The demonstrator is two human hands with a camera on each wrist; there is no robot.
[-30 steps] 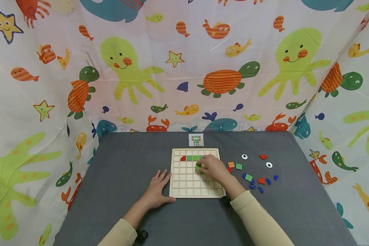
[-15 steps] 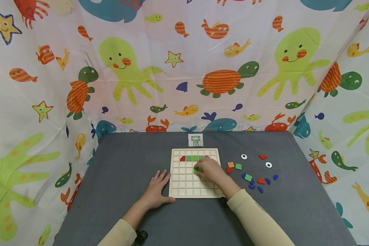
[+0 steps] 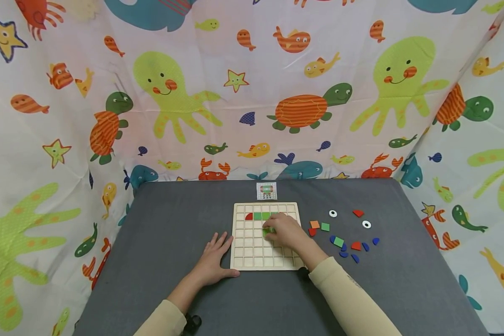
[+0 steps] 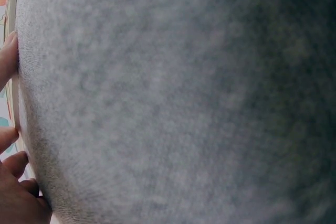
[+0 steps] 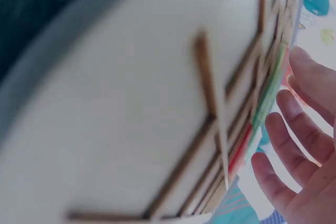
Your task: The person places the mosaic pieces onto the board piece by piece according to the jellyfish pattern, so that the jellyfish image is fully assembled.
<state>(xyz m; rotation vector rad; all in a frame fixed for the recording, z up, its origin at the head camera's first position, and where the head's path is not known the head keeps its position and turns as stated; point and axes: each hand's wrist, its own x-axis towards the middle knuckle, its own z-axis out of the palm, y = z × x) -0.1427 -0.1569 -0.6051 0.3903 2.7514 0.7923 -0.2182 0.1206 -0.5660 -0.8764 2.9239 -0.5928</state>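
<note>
A pale wooden grid board (image 3: 248, 252) lies on the grey table, with a red quarter-round tile (image 3: 249, 216) and green square tiles (image 3: 261, 216) in an upper row. My right hand (image 3: 284, 231) is over the board's middle, thumb and finger at a green tile (image 3: 266, 232) lower down, apparently pinching it; the fingers partly cover it. In the right wrist view the other fingers of the right hand (image 5: 304, 140) spread loosely beside the board. My left hand (image 3: 212, 259) rests on the table, its outstretched fingers touching the board's left edge; the left wrist view shows its fingertips (image 4: 10, 166).
Right of the board lie loose tiles: an orange square (image 3: 314, 224), a green square (image 3: 325, 227), red pieces (image 3: 356, 245), several blue half-rounds (image 3: 355, 258) and white rings (image 3: 332, 213). A small picture card (image 3: 266, 191) lies behind the board. A patterned curtain (image 3: 252, 93) hangs behind the table.
My right hand has shifted slightly left over the board, with the green tile at its fingertips now lower toward the grid. The left hand stays at the board's edge.
</note>
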